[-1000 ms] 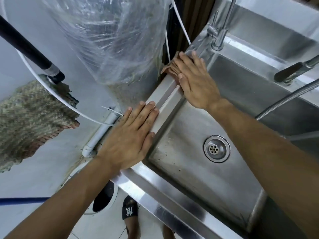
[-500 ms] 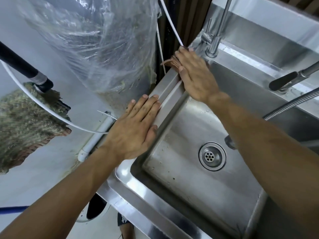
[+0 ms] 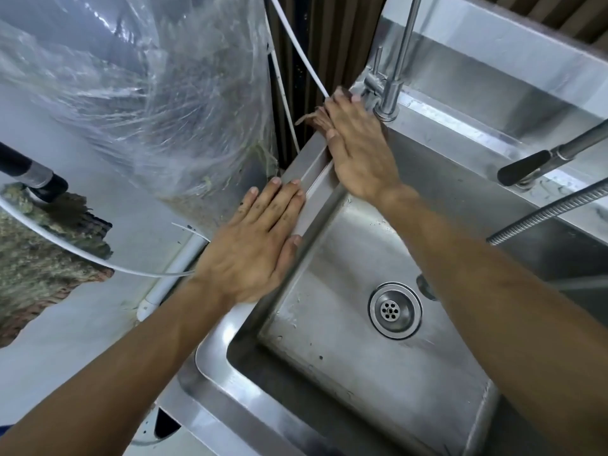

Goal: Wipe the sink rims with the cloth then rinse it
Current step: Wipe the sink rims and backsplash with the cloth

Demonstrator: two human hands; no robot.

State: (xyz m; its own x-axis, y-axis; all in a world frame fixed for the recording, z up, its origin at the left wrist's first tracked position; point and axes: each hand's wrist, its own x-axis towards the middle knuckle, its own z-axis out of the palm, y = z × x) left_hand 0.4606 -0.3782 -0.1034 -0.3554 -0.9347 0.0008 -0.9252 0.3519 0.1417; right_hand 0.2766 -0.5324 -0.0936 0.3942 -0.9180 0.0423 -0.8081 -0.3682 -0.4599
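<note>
A stainless steel sink (image 3: 345,357) fills the lower right, with a round drain (image 3: 394,310) in its basin. My right hand (image 3: 357,149) presses a brownish cloth (image 3: 314,121) flat on the far end of the left rim (image 3: 312,179), close to the base of a slim tap (image 3: 393,90). Only a frayed edge of the cloth shows beyond my fingers. My left hand (image 3: 253,248) lies flat on the same rim nearer to me, fingers together, holding nothing.
A clear plastic sheet (image 3: 148,93) hangs left of the sink. A white hose (image 3: 296,44) runs past the rim's far end. A black-handled tap (image 3: 539,166) and a metal flexible hose (image 3: 552,212) are at the right. A woven mat (image 3: 39,258) lies on the floor.
My right hand has slid the cloth farther along the left rim, up to the tap's base. My left hand stays pressed on the rim.
</note>
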